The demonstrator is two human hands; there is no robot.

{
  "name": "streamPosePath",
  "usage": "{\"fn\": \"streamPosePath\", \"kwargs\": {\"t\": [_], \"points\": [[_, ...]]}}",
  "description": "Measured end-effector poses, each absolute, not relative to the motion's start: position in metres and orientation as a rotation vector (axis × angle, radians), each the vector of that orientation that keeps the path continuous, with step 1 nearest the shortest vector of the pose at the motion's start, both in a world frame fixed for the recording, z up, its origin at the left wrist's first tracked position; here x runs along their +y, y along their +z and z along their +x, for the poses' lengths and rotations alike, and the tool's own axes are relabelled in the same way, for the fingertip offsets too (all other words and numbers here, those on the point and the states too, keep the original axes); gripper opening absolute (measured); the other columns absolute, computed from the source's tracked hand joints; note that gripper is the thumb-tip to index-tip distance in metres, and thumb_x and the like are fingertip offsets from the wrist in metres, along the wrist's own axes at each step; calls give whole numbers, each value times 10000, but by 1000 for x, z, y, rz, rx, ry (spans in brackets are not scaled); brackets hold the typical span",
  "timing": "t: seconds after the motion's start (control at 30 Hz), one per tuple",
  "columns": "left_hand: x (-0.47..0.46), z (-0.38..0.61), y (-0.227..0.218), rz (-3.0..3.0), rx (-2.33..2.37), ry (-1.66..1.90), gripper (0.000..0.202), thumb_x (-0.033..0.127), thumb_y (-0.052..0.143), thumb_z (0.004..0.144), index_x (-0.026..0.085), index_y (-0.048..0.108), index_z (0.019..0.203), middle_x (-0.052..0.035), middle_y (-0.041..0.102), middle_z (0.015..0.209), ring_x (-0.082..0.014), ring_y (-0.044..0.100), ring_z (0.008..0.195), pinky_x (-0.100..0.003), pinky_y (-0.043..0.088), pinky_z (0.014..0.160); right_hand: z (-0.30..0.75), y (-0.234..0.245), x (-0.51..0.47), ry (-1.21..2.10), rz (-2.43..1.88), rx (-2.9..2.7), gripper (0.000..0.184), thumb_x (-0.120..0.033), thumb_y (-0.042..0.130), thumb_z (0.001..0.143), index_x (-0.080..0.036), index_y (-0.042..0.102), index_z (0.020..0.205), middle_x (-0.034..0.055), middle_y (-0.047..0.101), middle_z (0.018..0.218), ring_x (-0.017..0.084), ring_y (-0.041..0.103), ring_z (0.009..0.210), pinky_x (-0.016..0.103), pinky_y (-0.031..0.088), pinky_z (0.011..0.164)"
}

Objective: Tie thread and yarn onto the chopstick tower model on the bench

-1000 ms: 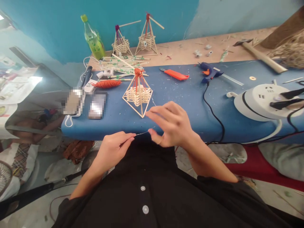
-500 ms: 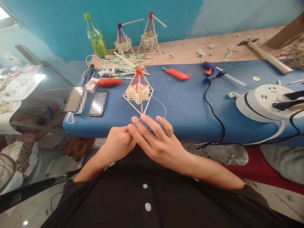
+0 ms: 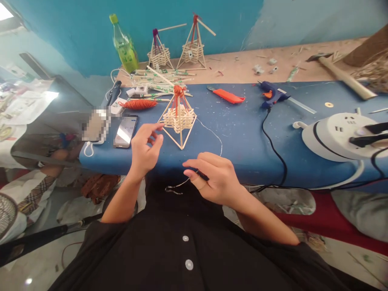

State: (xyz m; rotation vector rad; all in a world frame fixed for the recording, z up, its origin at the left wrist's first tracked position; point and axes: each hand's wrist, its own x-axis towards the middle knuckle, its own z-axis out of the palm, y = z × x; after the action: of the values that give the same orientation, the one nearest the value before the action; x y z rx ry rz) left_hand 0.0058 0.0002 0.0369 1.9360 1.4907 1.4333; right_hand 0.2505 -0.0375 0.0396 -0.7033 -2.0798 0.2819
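Note:
A small stick model (image 3: 178, 117) with orange thread at its peak stands on the blue padded board (image 3: 242, 133). My left hand (image 3: 145, 147) is raised beside the model's left corner, fingers loosely apart, index tip almost touching a stick. My right hand (image 3: 212, 178) is at the board's near edge, its fingers pinched on a thin white thread (image 3: 212, 133). That thread runs up across the board toward the model. Its loose end (image 3: 174, 188) curls below my fingers.
A phone (image 3: 125, 131), an orange thread bundle (image 3: 138, 104), loose sticks (image 3: 157, 79), an orange knife (image 3: 227, 95), a blue glue gun (image 3: 271, 93) with black cord, and a white power reel (image 3: 336, 135) lie on the board. Two more stick models (image 3: 190, 46), a green bottle (image 3: 123, 44) and a hammer (image 3: 342, 74) sit behind.
My hands have parted. The left let go of the thread and rose to the model's left corner. The right stayed low, keeping the thread, whose end now hangs loose.

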Motion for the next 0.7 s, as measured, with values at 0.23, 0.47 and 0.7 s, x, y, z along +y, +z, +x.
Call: {"fn": "streamPosePath", "kwargs": {"t": [0.23,0.47,0.7], "points": [[29,30,22,2051,1817,1312,539,471,902,946,273,758,1425,-93,703,1320,-181,713,1025,-260,601,755,258,39,-46,602,-685,-1992,383,-313,570,1178,-190,631,820,8,575,771,131,516,708,266,432,677],[36,38,17,1933,1776,1376,440,419,923,930,244,758,1298,-89,697,1388,-170,762,1033,-293,669,861,262,28,-52,1031,-388,-2048,270,-271,686,1136,-171,732,890,2,668,778,109,575,709,236,449,678],[43,34,6,1989,1615,1474,288,349,822,996,226,753,1247,-82,719,1285,-187,750,1115,-332,685,982,264,13,-54,1226,-22,-2409,170,-222,603,1122,-186,764,1082,-4,777,929,127,670,782,305,467,764]]}}
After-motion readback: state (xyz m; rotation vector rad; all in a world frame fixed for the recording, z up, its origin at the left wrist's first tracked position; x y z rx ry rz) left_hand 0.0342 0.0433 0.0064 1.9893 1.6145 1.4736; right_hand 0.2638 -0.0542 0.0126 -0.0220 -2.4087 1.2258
